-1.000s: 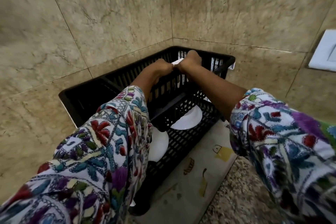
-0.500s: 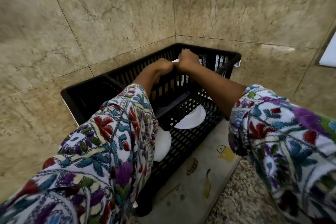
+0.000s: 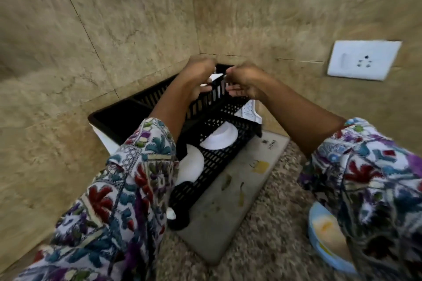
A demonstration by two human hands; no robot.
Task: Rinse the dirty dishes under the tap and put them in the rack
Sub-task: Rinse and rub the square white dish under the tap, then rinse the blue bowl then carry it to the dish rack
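White round plates [image 3: 220,136] lie in the black plastic rack [image 3: 219,164] in the corner — left hand [image 3: 198,77] and right hand [image 3: 245,81] both grip its far wall.

Dim warm light, heavy motion blur throughout, wide-angle bending at edges.

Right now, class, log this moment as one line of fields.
stage: racking | left hand: holding white dish | right hand: holding same dish | place: far end of black rack | already racked: two white bowls
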